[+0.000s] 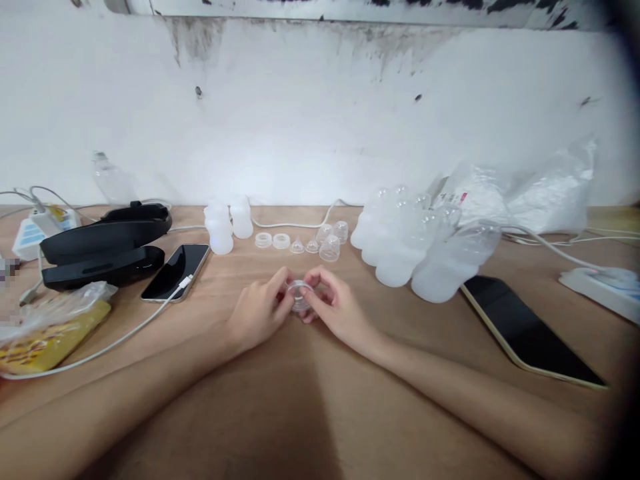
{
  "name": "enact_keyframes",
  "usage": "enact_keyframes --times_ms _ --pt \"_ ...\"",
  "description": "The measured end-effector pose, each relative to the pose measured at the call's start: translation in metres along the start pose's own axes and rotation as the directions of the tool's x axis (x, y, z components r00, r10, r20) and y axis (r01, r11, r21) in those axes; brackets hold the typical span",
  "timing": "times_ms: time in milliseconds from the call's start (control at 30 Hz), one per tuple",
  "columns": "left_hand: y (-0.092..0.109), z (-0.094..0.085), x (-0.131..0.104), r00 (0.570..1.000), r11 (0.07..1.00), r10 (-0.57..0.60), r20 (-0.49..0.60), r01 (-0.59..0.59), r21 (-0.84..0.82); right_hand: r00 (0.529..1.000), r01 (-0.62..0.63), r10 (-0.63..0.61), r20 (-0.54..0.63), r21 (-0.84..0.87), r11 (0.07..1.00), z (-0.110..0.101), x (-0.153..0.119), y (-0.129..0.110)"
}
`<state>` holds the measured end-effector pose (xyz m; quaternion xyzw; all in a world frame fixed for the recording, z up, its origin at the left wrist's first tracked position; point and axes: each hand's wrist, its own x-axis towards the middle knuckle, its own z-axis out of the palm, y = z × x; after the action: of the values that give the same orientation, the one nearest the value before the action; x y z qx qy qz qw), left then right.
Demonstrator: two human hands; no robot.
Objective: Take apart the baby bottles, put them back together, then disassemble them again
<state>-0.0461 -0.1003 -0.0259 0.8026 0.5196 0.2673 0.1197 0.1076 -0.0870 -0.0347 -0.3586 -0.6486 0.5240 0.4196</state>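
1. Pinching a clear round piece (300, 303), the left hand (263, 303) and right hand (337, 305) are holding a close grip on opposite sides.
2. It is sitting between them, neither hand nearer, showing no obvious long axis.
3. Frosted bottles (220, 235) are standing beyond, leftward; a bottle cluster (393, 261) is occupying the right; contents: cannot tell.

Rings (281, 245) beside teats (297, 247), bag (547, 193) seemingly behind bottles (395, 243)
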Motion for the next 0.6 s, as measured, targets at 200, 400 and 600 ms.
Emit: enact_keyframes --times_ms 200,400,600 --pt "0.001 -0.017 0.001 0.954 0.9 0.292 0.066 -0.298 0.318 0.985 -0.142 0.089 0.151 0.389 0.91 -0.009 0.003 0.0" --pt "-0.02 -0.041 0.016 0.95 0.909 0.282 -0.131 -0.221 0.353 0.974 -0.225 0.183 0.134 0.482 0.847 -0.013 0.004 -0.003" --pt "-0.085 -0.067 0.044 0.764 0.844 -0.166 -0.624 0.437 0.31 0.962 -0.264 0.191 0.198 0.472 0.841 -0.014 0.004 -0.01"
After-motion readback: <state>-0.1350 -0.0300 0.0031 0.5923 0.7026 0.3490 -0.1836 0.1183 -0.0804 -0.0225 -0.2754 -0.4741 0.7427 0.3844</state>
